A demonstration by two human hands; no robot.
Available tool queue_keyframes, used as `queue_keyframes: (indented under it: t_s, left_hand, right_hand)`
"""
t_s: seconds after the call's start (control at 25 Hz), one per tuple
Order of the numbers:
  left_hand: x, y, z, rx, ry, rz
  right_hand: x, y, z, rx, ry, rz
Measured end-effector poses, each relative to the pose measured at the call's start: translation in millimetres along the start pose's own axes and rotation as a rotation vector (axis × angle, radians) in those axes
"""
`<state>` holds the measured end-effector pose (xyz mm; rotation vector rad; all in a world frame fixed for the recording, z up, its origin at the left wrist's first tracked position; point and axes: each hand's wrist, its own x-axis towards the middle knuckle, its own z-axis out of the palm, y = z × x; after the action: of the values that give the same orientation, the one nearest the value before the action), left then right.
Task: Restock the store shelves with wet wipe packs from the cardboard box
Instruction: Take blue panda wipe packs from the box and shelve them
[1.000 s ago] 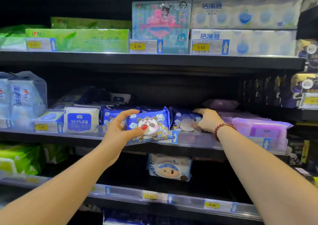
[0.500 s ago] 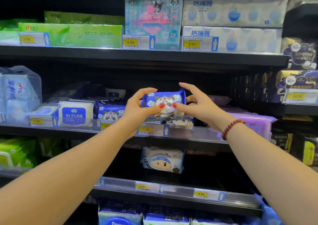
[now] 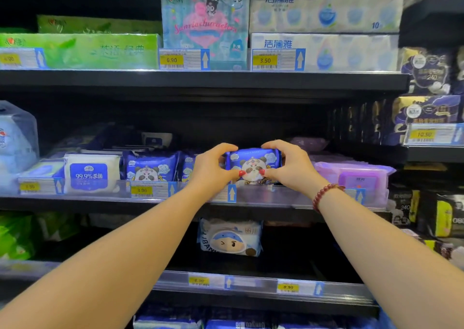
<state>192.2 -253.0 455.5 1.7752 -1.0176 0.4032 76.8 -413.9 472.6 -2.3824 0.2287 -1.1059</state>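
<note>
A blue wet wipe pack with a panda face [image 3: 252,164] stands upright at the front of the middle shelf [image 3: 271,198]. My left hand [image 3: 212,166] grips its left end and my right hand [image 3: 291,165] grips its right end, thumbs on the front face. Two matching blue panda packs [image 3: 150,167] stand just to the left on the same shelf. The cardboard box is not in view.
A white 99.9% pack [image 3: 91,174] stands left of the panda packs, purple packs [image 3: 356,178] to the right. Tissue boxes [image 3: 324,27] fill the top shelf. A white cartoon pack [image 3: 231,238] hangs below. Dark packs [image 3: 426,117] stock the right unit.
Both hands have lowered the panda pack from mid-air down onto the middle shelf front. A second ago only my left hand held it while my right hand touched packs on the shelf.
</note>
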Motion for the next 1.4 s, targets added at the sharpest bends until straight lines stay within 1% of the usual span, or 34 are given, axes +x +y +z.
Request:
queue_keyframes:
  t_s: [0.08, 0.12, 0.24, 0.36, 0.48, 0.52, 0.64, 0.72, 0.88, 0.96, 1.04, 1.2, 1.4]
  left_hand:
    - [3, -6, 7, 0.128, -0.013, -0.005]
    - [6, -8, 8, 0.15, -0.02, -0.023]
    - [12, -11, 11, 0.137, -0.053, -0.071]
    - [13, -12, 10, 0.139, -0.06, -0.066]
    - [9, -4, 4, 0.173, -0.11, -0.068]
    - [7, 1, 1, 0.179, -0.108, -0.066]
    - [-2, 13, -14, 0.182, -0.038, -0.031]
    - [-16, 19, -27, 0.207, -0.041, 0.008]
    - [-65, 23, -48, 0.346, -0.121, 0.145]
    - [-96, 20, -54, 0.38, -0.154, 0.201]
    - [-137, 7, -54, 0.409, -0.203, 0.212]
    - [-224, -41, -34, 0.384, -0.325, 0.147]
    - [-328, -106, 11, 0.311, -0.46, -0.015]
  right_hand:
    - [0, 10, 6, -0.049, -0.036, 0.02]
    - [1, 14, 8, -0.07, -0.054, 0.035]
    - [5, 18, 7, -0.101, -0.081, 0.055]
    - [4, 16, 6, -0.124, -0.092, 0.046]
    - [1, 9, 3, -0.138, -0.129, 0.055]
    - [-1, 6, 0, -0.145, -0.12, 0.057]
    - [-9, -5, -10, -0.16, -0.025, 0.049]
    - [-24, -14, -18, -0.182, -0.003, -0.003]
    - [-70, -28, -22, -0.305, 0.002, -0.144]
    - [-100, -32, -17, -0.307, -0.004, -0.164]
    - [-140, -31, -2, -0.309, -0.046, -0.158]
    - [-229, -12, 44, -0.254, -0.201, -0.051]
    - [-340, 33, 105, -0.19, -0.38, 0.152]
